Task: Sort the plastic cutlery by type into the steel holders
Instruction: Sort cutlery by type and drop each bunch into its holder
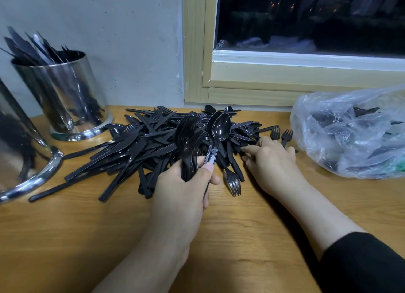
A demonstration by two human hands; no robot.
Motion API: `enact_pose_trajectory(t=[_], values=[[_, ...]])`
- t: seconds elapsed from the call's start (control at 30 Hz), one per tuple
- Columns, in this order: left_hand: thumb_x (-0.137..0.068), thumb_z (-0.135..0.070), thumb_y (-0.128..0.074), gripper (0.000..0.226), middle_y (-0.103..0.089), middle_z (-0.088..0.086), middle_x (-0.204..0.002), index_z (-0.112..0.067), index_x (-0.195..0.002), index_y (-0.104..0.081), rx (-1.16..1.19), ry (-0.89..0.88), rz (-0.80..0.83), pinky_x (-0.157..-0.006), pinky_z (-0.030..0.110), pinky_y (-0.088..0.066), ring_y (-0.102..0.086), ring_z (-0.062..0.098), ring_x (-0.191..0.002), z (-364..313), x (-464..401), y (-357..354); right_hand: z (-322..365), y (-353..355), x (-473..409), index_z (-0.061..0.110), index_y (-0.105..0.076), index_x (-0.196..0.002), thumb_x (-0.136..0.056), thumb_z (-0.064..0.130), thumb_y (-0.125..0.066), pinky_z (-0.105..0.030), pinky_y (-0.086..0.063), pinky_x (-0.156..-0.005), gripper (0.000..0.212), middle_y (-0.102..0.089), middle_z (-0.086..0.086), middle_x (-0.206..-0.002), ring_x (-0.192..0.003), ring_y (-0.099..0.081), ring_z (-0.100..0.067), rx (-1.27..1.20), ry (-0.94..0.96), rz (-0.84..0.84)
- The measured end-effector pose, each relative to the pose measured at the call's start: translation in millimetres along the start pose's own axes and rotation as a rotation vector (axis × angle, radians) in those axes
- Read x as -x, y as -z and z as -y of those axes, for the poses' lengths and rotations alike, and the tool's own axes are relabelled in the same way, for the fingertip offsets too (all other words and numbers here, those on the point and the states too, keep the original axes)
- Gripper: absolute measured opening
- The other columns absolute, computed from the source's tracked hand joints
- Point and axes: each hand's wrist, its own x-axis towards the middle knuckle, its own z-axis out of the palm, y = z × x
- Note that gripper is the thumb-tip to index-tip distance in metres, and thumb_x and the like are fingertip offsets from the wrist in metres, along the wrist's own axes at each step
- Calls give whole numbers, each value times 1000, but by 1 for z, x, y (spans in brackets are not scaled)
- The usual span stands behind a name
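The near holder at the far left edge shows only its mirrored steel wall and flared foot, so what it holds cannot be told, and that is the first risk: a handful meant for it could land among the wrong type. Behind it stands the second holder, against the wall, with dark knife blades fanning out of its rim toward the left; it looks fairly full, and pushing more in carelessly could tip the tall pieces out or rock the cup. Between the holders and the window lies the pile of black knives, forks and spoons, tangled on the wooden table, with long knife handles reaching toward the near holder's foot. The left hand is clenched around a bunch of spoons, bowls up, two of them standing apart under the thumb; those two seem loosely pinned and could slip back into the heap. The right hand rests at the pile's right edge, fingers bent and picking at a piece I cannot identify; pulling it may drag neighbours along. Furthest right, a clear plastic bag slumps with more unsorted cutlery inside.
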Motion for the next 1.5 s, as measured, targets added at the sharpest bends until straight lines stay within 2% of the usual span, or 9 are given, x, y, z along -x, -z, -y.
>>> enact_pose_trajectory(t=[0.13,0.23,0.4,0.6,0.73,0.87,1.07,1.33,1.5], values=[[-99,-25,-62,26,-68,22,-82,-44,-86,-74,10,8,3,-58,34,-43,-48,16,-53,-1,0,0,0,5,4,35,-69,-123,-100,35,-51,-43,-31,-88,29,-44,4,-98,-100,-45,-21,1,5,-27],[-100,-25,-62,26,-67,22,-82,-44,-86,-74,0,3,-5,-58,34,-43,-48,15,-53,-1,0,1,-2,9,12,33,-74,-106,-94,32,-54,-38,-26,-80,23,-45,5,-92,-94,-43,-20,-8,0,-51],[-100,-26,-62,26,-67,23,-81,-40,-81,-74,-6,0,-2,-56,36,-43,-48,17,-54,0,1,0,-7,17,25,29,-71,-86,-90,44,-62,-40,-30,-85,17,-45,8,-88,-94,-45,-19,-38,-13,-73],[-100,-24,-62,27,-67,23,-81,-41,-83,-74,8,-6,7,-56,34,-43,-47,17,-53,-1,1,1,-16,21,25,37,-60,-128,-93,54,-57,-40,-31,-90,39,-42,6,-103,-108,-45,-20,16,8,8],[-100,-24,-62,28,-68,22,-80,-43,-84,-74,11,-11,8,-57,36,-43,-48,18,-54,-1,0,2,-18,22,24,44,-52,-137,-93,50,-60,-39,-30,-88,44,-38,7,-102,-102,-39,-17,6,46,30],[-100,-24,-61,26,-67,24,-82,-39,-83,-73,-2,-21,11,-58,35,-43,-47,18,-53,-1,0,2,-18,21,23,47,-56,-129,-97,49,-55,-39,-29,-90,33,-37,7,-104,-99,-33,-13,1,70,66],[-100,-22,-61,31,-71,12,-78,-46,-85,-73,20,-12,11,-55,33,-43,-47,14,-52,-1,1,2,-20,21,22,42,-68,-112,-94,46,-62,-40,-33,-93,20,-38,8,-101,-101,-36,-16,-16,57,41],[-100,-24,-62,31,-66,24,-81,-44,-80,-74,23,-21,-13,-55,33,-43,-47,17,-54,-1,0,3,-22,23,19,27,-77,-93,-85,32,-72,-34,-21,-80,11,-45,10,-90,-94,-42,-18,-146,82,-150],[-100,-21,-61,25,-73,3,-79,-37,-87,-75,53,-10,-9,-51,25,-43,-49,15,-55,1,-3,5,-24,26,20,22,-73,-89,-84,20,-73,-38,-26,-84,5,-51,11,-97,-100,-50,-20,-228,88,-236]])
